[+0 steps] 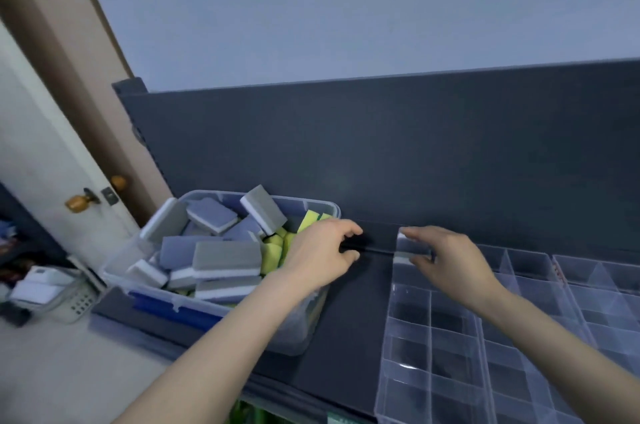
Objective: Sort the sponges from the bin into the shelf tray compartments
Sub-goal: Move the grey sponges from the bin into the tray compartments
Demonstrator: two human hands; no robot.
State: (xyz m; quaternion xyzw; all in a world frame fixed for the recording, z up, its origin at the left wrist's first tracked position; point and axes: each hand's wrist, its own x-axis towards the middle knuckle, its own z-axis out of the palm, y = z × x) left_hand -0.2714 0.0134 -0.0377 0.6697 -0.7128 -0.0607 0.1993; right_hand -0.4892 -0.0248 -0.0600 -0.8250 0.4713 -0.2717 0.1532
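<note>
By my reading the sorting was barely begun: the bin [291,326] at left was heaped with sponges [225,254], the tray [430,337] looked bare, the right hand [453,267] pinched a grey sponge [412,248] over its far-left compartment, and the left hand [322,254] hung loosely curled, holding nothing.

My left hand [322,250] covers the right rim of the bin [294,330] and some yellow sponges [272,252]. The clear trays [429,337] run off the right and bottom edges. Through the blur I cannot tell if my right hand [450,264] grips anything.

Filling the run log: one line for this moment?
left hand empty at bin rim | right hand holds grey sponge in tray far compartment
</note>
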